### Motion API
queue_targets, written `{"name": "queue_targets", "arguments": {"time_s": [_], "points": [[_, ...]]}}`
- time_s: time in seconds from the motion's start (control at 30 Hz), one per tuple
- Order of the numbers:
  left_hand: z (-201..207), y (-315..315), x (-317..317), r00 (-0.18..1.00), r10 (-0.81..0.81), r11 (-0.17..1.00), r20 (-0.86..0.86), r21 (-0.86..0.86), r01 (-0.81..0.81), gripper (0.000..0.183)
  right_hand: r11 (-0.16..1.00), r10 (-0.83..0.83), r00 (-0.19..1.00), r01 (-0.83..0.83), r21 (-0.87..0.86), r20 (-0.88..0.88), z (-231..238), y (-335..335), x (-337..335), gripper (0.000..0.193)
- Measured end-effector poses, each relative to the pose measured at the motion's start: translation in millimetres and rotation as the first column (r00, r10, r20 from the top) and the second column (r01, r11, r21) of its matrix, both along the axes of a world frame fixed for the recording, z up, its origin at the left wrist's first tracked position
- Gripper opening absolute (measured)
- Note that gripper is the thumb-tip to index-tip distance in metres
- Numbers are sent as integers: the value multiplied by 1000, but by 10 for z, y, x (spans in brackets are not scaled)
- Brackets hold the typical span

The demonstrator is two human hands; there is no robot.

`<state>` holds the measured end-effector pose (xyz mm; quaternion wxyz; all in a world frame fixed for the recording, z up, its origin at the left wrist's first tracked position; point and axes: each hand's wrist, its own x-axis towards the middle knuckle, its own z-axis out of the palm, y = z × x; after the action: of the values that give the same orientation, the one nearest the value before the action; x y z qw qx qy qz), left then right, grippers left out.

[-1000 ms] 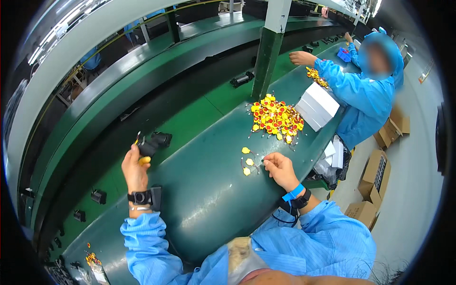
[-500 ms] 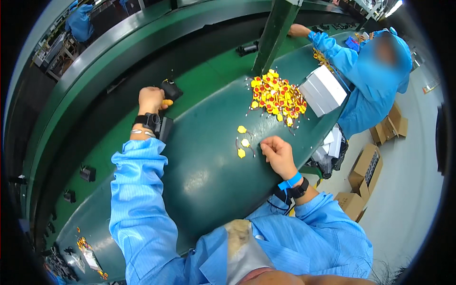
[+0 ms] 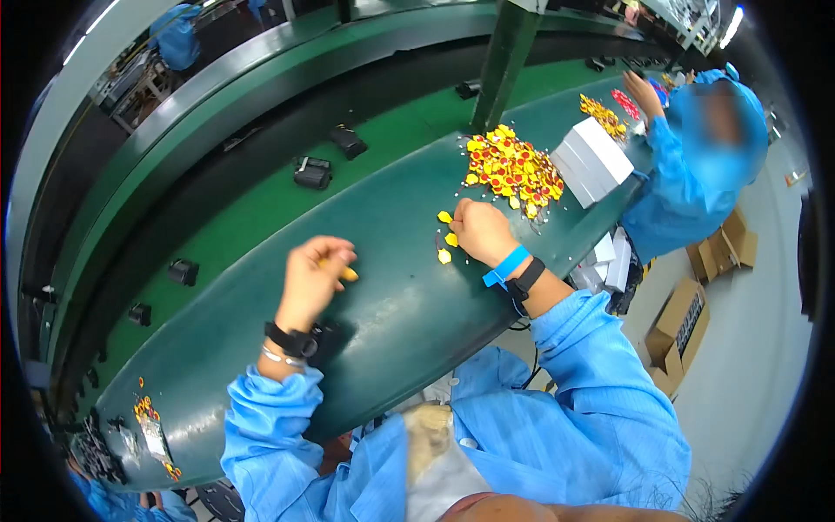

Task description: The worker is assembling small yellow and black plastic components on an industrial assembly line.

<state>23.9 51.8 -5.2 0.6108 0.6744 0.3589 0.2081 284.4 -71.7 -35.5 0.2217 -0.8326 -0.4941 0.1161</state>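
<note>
The left hand (image 3: 313,278), which half a second ago reached out to the far edge of the green bench beside a black part, is now drawn back toward the centre of the frame, raised off the surface. Its fingers are curled narrowly around a small yellow piece (image 3: 346,273), which shows at the fingertips. The judgement is that one piece is in hand and being worked.

The right hand (image 3: 481,231) stays planted on the green bench (image 3: 391,322), right of centre. Its fingers are bent down onto the surface among three loose yellow pieces (image 3: 445,237); whether they pinch one cannot be told.

The main heap of yellow and red pieces (image 3: 511,167) lies in the upper right of centre, well apart from the left hand and near the right. Just beside it to the right stand white boxes (image 3: 591,161).

A green post (image 3: 504,61) rises behind the heap. Several black parts (image 3: 311,171) sit on the lower conveyor, upper left. A co-worker in blue (image 3: 687,187) occupies the upper right, one hand at a further batch of pieces. Nothing blocks the path between hands and heap.
</note>
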Motion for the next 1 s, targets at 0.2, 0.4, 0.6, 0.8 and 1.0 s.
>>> {"name": "queue_targets", "arguments": {"time_s": [0.2,0.4,0.6,0.8,1.0], "points": [[7,-600,-193,994,-10,987,106,-156,26,14,988,79,911,-18,154,-404,99,-98,-109,12],[125,-958,-175,949,77,973,307,-231,-4,13,958,280,116,35,286,-953,373,-437,-781,10],[180,-1157,-225,916,126,963,381,-268,-21,15,926,348,351,17,378,-869,429,-657,-1195,8],[134,-1245,-344,898,229,910,377,-409,-60,14,775,444,879,-278,567,-176,529,-765,-1418,3],[22,-1255,-442,885,285,851,369,-523,-56,11,687,420,893,-430,586,163,475,-800,-1508,8]]}}
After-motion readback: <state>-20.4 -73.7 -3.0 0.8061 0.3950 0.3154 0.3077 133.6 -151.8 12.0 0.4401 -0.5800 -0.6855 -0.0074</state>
